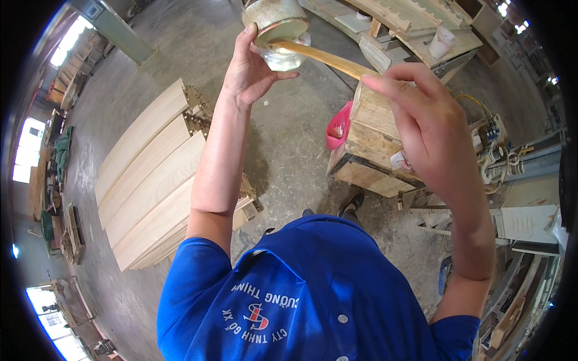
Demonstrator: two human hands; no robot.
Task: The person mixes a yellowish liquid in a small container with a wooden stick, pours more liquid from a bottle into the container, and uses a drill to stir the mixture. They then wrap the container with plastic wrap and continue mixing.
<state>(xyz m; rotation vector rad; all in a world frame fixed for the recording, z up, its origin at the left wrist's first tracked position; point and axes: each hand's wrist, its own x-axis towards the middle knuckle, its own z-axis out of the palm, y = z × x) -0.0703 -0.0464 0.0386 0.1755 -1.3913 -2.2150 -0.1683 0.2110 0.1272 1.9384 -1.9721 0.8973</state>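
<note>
Left hand [250, 72] holds jar [278, 30] — right hand [421, 120] grips stick [322, 58].

- Jar [278, 30]: clear glass with a dirty, pale lid part, held up and tilted.
- Stick [325, 58]: long, wooden, its end inside the jar.

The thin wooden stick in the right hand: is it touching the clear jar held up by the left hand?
Touching. In the head view the thin wooden stick crosses the clear jar's rim and rests on it.
</note>
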